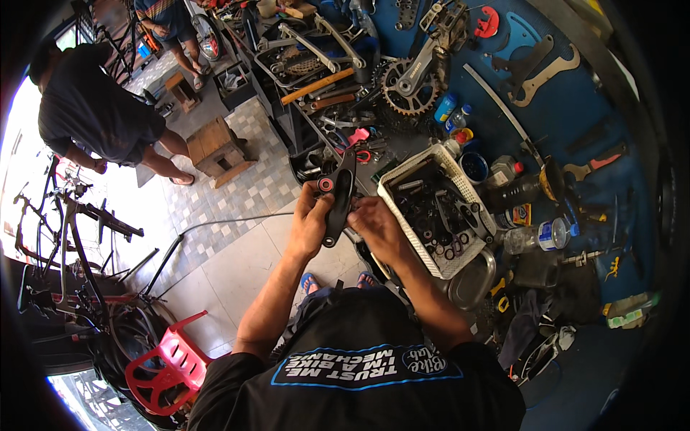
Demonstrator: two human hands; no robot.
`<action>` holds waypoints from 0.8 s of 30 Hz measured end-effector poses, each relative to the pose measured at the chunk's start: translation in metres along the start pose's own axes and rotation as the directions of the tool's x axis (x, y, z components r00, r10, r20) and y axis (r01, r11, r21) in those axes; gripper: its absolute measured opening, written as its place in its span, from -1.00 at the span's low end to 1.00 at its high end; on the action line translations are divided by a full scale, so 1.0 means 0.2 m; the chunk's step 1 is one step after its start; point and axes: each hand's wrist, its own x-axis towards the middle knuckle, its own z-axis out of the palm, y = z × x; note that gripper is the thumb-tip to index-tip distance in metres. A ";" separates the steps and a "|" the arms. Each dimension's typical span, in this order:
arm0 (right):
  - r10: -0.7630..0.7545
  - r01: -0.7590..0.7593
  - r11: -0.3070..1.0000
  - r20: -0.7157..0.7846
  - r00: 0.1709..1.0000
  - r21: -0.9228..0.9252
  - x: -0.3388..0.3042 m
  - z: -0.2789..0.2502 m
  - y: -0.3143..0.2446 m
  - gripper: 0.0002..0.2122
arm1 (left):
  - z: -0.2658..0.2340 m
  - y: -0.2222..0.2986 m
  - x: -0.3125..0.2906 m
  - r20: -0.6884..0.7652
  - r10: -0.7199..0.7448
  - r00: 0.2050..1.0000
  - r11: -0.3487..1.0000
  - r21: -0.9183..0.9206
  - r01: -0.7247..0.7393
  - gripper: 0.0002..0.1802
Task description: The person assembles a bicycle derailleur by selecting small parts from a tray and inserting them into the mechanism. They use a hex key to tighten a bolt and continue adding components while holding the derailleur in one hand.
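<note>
My left hand point(309, 221) grips a black bike suspension link point(341, 205) by its left side, with fingers and thumb closed round it. The link stands roughly upright in front of me, and a round bearing with a reddish ring point(325, 184) shows at its left edge. Close against the link's right side is my right hand point(379, 228), its fingers curled together; whatever they pinch is hidden. To the right of that hand, a white plastic basket point(467, 261) holds many small black parts, rings and other links.
Tools, cranks and a chainring point(410, 90) crowd the blue bench beyond. Bottles, including a clear one point(535, 237), stand or lie at right. A wooden stool point(215, 147), a person in dark clothes point(100, 100), bike frames point(72, 215) and a red chair point(180, 359) are at left.
</note>
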 end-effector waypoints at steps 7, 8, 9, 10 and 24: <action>0.065 -0.066 0.995 0.011 0.998 0.081 0.00 0.12 -0.14 -0.59 | 0.11 -0.03 -0.01 -0.035 0.213 0.976 0.977 0.019 -0.212 -0.80; 0.100 -0.102 0.989 0.020 0.995 0.105 -0.01 0.10 -0.15 -0.59 | 0.12 -0.03 0.00 -0.034 0.251 0.967 0.968 0.035 -0.250 -0.80; 0.081 -0.080 0.994 0.000 0.997 0.072 -0.01 0.08 -0.14 -0.60 | 0.10 -0.01 0.01 0.000 0.215 0.977 0.974 0.072 -0.214 -0.80; 0.061 -0.060 0.997 -0.016 0.998 0.040 -0.02 0.06 -0.11 -0.60 | 0.05 0.03 0.01 0.029 0.179 0.984 0.977 0.112 -0.181 -0.79; -0.051 0.117 0.892 0.159 0.986 -0.437 -0.07 -0.09 -0.34 -0.60 | -0.15 0.18 0.03 0.217 -0.089 0.972 0.910 0.413 -0.009 -0.85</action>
